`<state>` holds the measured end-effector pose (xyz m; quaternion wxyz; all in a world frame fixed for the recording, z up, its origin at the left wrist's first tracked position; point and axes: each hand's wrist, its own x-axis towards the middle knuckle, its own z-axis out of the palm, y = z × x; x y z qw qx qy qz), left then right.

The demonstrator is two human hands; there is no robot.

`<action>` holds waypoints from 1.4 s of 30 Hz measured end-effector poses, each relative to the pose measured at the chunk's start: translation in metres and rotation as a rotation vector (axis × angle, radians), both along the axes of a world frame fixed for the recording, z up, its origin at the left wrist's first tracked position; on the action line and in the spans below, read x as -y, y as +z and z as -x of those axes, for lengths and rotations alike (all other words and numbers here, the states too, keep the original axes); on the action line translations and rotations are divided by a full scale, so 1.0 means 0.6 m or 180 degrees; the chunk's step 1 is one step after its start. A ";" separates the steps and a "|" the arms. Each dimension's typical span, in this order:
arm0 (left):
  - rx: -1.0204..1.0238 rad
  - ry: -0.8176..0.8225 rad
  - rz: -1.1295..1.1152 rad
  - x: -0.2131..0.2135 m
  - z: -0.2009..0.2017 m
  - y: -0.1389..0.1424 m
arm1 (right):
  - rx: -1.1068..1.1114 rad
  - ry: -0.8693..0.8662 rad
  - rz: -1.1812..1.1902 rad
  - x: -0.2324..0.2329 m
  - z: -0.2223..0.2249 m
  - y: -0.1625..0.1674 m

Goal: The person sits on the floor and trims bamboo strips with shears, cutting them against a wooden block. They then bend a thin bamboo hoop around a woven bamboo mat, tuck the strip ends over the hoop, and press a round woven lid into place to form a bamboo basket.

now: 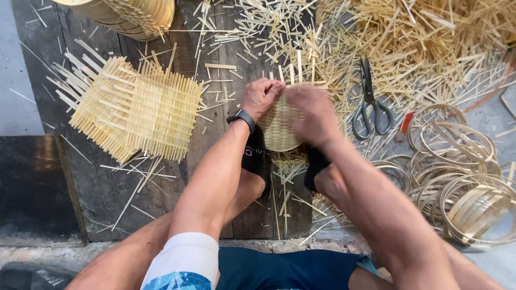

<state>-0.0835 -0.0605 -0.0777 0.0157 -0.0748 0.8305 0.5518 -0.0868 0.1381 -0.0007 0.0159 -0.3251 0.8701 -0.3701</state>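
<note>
Both hands gripped a small round woven bamboo basket piece (278, 129) held low over the dark wooden floor boards (107, 182), the left hand (260, 96) curled closed on its upper edge and the right hand (312, 115) clasped over its right side. Grey metal scissors (371, 102) lay just right of them, a flat square woven bamboo mat (140, 110) well to the left.

Pale matt bamboo strips form the small round woven basket (278, 129); at three o'clock lie dull grey metal scissors (370, 102) on rough dark wooden boards (102, 188).
</note>
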 end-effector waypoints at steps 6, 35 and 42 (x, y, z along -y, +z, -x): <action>0.0320 0.0419 -0.0011 -0.006 0.005 0.005 | 0.1841 -0.1065 0.0118 0.032 0.056 -0.106; -0.0989 0.0558 0.1572 -0.081 -0.166 0.055 | 0.0298 -0.1349 -0.1684 -0.357 -0.011 -0.138; -0.0225 0.0212 0.1979 -0.119 -0.106 0.081 | 0.1789 -0.1955 -0.1423 -0.352 0.019 -0.199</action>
